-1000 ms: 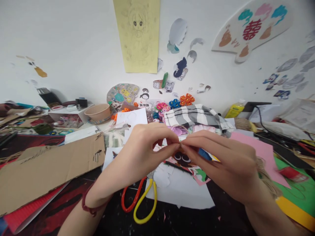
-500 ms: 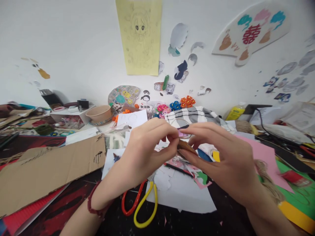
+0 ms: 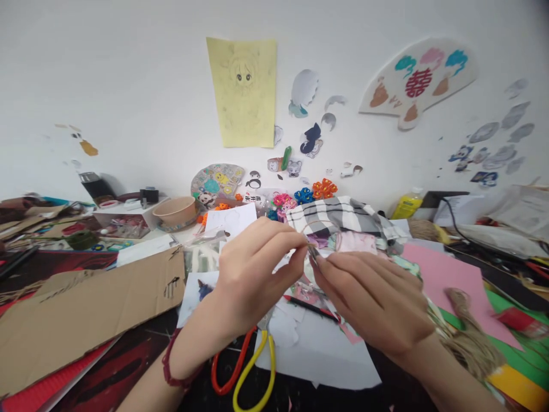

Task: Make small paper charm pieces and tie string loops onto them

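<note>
My left hand (image 3: 257,274), with a dark red bracelet at the wrist, is raised over the table with thumb and index finger pinched. My right hand (image 3: 373,297) meets it at the fingertips, its fingers folded together. Between the two sets of fingertips shows the edge of a small thin brown piece (image 3: 314,252); the fingers hide most of it, and its kind cannot be made out. Below the hands lie scissors (image 3: 266,366) with one red and one yellow handle, a red-and-black pen (image 3: 311,308) and white paper (image 3: 326,360).
Brown cardboard (image 3: 107,309) covers the left side. A tan bowl (image 3: 175,213) stands at the back left. Checkered cloth (image 3: 338,214) and pipe-cleaner flowers (image 3: 325,188) lie at the back. On the right are pink paper (image 3: 454,277), twine (image 3: 472,337) and a yellow bottle (image 3: 407,203).
My right hand has turned and its fingers have closed over the brown piece, which shows less than before. The camera view has tilted up a little.
</note>
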{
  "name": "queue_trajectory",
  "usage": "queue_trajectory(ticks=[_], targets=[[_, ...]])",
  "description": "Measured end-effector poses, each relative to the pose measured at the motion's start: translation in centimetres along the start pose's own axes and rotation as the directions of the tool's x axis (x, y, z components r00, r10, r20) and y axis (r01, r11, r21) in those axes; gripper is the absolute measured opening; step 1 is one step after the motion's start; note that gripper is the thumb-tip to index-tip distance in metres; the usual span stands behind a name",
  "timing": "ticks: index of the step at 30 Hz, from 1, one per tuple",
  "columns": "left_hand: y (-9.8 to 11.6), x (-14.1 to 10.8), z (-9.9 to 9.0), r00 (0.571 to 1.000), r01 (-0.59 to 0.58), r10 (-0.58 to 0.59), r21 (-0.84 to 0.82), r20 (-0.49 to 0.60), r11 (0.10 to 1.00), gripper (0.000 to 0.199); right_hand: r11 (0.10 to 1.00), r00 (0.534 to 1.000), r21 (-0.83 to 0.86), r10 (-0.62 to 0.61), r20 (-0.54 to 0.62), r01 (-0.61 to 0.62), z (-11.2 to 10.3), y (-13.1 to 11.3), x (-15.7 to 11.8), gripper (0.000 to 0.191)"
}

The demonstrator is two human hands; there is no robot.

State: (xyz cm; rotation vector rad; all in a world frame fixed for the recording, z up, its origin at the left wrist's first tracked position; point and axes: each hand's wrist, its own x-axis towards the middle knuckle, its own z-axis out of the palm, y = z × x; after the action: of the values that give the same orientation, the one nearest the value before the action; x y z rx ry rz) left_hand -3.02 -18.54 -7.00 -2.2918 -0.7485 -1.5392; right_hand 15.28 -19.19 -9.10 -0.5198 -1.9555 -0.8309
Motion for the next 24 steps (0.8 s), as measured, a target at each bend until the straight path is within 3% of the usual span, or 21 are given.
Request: queue_trajectory(ticks=[2,4,7,17,24], targets=[[-0.2,-0.1,-0.1,1.000,0.018,-0.017,-0.063,0.007,0.998,0.012,0.979,0.991,0.158,0.126,0.051,-0.133,-0.3,0.2,0.2,0.004],[-0.5,-0.1,-0.2,0.998,0.051,-0.044,-0.153,0.048,0.987,0.011,0.897,0.948,0.311,0.282,0.148,-0.315,-0.7,0.5,0.5,0.007],[-0.8,-0.1,-0.4,0.989,0.099,-0.066,-0.269,0.128,0.958,0.010,0.807,0.884,0.361,0.423,0.199,-0.468,-1.1,1.0,0.7,0.013],[-0.8,-0.3,-0.4,0.986,0.101,-0.049,-0.342,0.157,0.934,0.016,0.816,0.927,0.441,0.345,0.147,-0.374,-0.8,1.0,0.6,0.018],[-0.8,-0.2,-0.4,0.986,0.084,-0.026,-0.364,0.163,0.928,0.017,0.728,0.891,0.515,0.379,0.248,-0.453,-1.1,1.4,0.7,0.011]])
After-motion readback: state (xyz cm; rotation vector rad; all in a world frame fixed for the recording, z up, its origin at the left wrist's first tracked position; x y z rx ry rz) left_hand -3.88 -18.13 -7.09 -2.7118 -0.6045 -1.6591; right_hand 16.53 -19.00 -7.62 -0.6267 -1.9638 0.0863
